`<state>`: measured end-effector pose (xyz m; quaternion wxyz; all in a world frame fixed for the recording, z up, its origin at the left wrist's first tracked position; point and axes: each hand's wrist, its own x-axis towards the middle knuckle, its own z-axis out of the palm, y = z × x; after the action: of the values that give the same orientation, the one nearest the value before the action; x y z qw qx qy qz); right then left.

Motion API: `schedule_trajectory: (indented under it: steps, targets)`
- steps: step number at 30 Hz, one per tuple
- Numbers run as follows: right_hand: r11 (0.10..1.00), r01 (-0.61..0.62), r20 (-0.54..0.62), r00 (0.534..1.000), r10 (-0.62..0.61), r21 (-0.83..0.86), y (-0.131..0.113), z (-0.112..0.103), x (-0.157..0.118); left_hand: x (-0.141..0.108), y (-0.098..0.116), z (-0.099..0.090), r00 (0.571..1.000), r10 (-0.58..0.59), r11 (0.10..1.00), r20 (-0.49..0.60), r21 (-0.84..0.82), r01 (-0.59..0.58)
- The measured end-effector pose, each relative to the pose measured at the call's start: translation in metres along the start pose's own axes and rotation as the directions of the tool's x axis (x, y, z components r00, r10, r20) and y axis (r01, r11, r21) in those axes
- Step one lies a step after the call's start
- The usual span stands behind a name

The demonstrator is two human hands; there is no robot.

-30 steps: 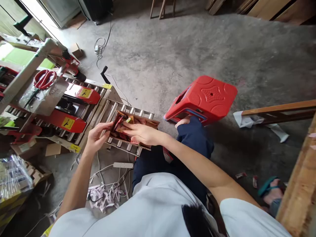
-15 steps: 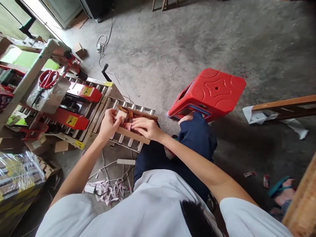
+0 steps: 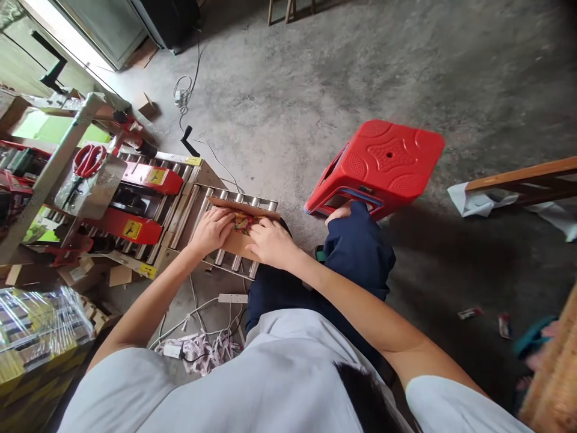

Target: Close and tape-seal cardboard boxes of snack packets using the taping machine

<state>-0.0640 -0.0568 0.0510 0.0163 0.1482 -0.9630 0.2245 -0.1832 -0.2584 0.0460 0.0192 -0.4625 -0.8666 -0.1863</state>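
A small cardboard box (image 3: 241, 231) lies on the steel rollers of the conveyor (image 3: 198, 207), at the end nearest the person's knees, so its flat bottom is carried while both hands work from above. The left hand (image 3: 211, 230) lies palm down on the box's left flap, fingers spread flat rather than curled round anything, pressing the brown board down. The right hand (image 3: 269, 240) does the same on the near right flap, fingers flat and held together; neither hand grips, both push. Between them a gap shows bright, crinkled packets (image 3: 243, 221) inside the box, and the far flap stands tilted up behind them. The rollers are smooth, round and shiny. Left of the box sit the red painted guards of the machine, with yellow warning labels, and red-handled scissors (image 3: 88, 159) lie on a metal tray further left. Right of the box a moulded red plastic stool (image 3: 383, 162) stands on the rough concrete floor.
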Motion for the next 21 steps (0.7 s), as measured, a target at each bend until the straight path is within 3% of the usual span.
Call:
schedule_trajectory:
  steps: [3, 7, 9, 12, 14, 16, 19, 21]
  targets:
    - [0.993, 0.044, -0.141, 0.99, -0.029, 0.11, 0.002, 0.005, -0.009, 0.008, 0.008, -0.003, 0.996, 0.017, 0.996, 0.092, 0.081, -0.025]
    - [0.99, 0.009, -0.3, 0.953, 0.034, 0.14, 0.001, 0.008, -0.022, 0.019, 0.016, 0.0, 0.995, -0.001, 0.989, 0.098, 0.148, -0.014]
    - [0.993, -0.082, -0.268, 0.958, 0.103, 0.087, -0.003, 0.006, -0.018, 0.02, 0.018, 0.003, 0.996, -0.01, 0.988, 0.084, 0.151, -0.002]
    - [0.982, -0.183, -0.121, 0.977, 0.177, -0.038, -0.01, 0.001, 0.0, 0.012, 0.022, 0.006, 0.999, -0.051, 0.99, -0.013, 0.129, 0.052]
    - [0.973, -0.202, -0.029, 0.979, 0.2, -0.109, -0.012, -0.004, 0.013, 0.004, 0.024, 0.007, 0.985, -0.08, 0.991, -0.151, 0.096, 0.095]
    - [0.973, -0.192, 0.033, 0.98, 0.198, -0.129, -0.011, -0.008, 0.018, -0.001, 0.025, 0.007, 0.978, -0.067, 0.995, -0.198, 0.055, 0.08]
    - [0.989, -0.139, 0.014, 0.99, 0.14, -0.059, -0.007, -0.012, 0.009, 0.001, 0.024, 0.007, 1.0, 0.019, 1.0, -0.013, 0.017, -0.018]
    - [0.997, -0.075, -0.095, 0.992, 0.077, 0.025, -0.006, -0.018, -0.002, 0.006, 0.022, 0.008, 0.995, 0.057, 0.998, 0.077, 0.028, -0.059]
